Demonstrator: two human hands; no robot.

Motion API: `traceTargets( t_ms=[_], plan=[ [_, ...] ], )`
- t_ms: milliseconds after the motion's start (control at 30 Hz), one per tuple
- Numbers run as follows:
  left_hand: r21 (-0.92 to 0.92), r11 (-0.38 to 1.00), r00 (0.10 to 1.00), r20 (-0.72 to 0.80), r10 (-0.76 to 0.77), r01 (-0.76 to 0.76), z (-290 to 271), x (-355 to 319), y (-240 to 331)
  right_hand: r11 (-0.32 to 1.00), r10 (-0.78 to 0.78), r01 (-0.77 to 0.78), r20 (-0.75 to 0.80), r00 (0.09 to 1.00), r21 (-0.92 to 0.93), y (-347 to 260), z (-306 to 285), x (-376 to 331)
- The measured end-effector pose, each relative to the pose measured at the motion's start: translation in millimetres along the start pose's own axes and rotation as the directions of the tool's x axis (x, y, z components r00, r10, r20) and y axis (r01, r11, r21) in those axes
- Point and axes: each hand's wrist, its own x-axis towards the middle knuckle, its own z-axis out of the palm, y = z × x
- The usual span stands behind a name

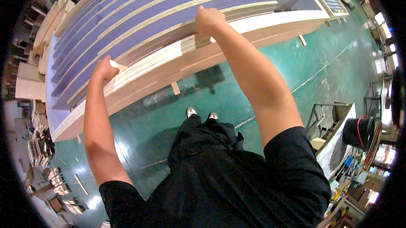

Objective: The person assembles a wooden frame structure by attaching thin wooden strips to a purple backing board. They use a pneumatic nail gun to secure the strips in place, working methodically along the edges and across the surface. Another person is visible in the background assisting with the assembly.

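Observation:
Before me lies a large wooden frame [270, 22] with a blue-purple inside and several long, thin wooden strips standing on edge in rows. My left hand [105, 69] is closed at the nearest wooden strip [156, 49], towards its left end, with a small pale wooden piece [120, 66] beside the thumb. Further right, my right hand [210, 20] is closed over the same strip, knuckles up. Both sets of fingertips are partly hidden behind the strip. The frame's near side shows stacked layers of light wood.
Short wooden supports [175, 88] stick out beneath the frame above the green floor [270, 65]. Stacked boards [53, 27] stand at the far left, and a similar smaller frame [330, 0] at the far right. A black bucket [356, 132] and a cluttered bench [334, 156] are at right.

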Motion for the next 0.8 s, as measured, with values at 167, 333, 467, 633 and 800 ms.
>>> traceTargets(
  t_ms=[167, 333, 467, 633, 800],
  plan=[
    [-0.033, 0.991, 0.985, -0.120, 0.127, -0.132, 36.4, 52.3, -49.5, 0.999, 0.033, -0.033, 0.062, 0.998, -0.001, 2.6, -7.9, -7.1],
    [-0.061, 0.985, 0.987, -0.006, 0.162, -0.162, 27.0, 40.0, -26.2, 0.994, 0.087, -0.085, 0.019, 0.996, -0.069, 4.7, 33.6, -0.2],
    [-0.067, 0.988, 0.987, 0.069, 0.147, -0.142, 30.5, 109.9, -100.5, 0.868, -0.014, 0.376, -0.739, 0.673, 0.326, 16.6, 95.2, -56.7],
    [-0.409, 0.911, 0.967, 0.252, 0.048, 0.061, 28.1, 76.8, -44.4, 0.741, 0.586, -0.122, -0.548, 0.597, 0.660, 216.5, 269.0, -301.7],
    [-0.393, 0.918, 0.989, 0.146, 0.006, 0.053, 50.7, 10.4, -23.8, -0.342, 0.886, -0.796, -0.110, -0.449, 0.500, 365.5, 338.0, -675.7]
  ],
)
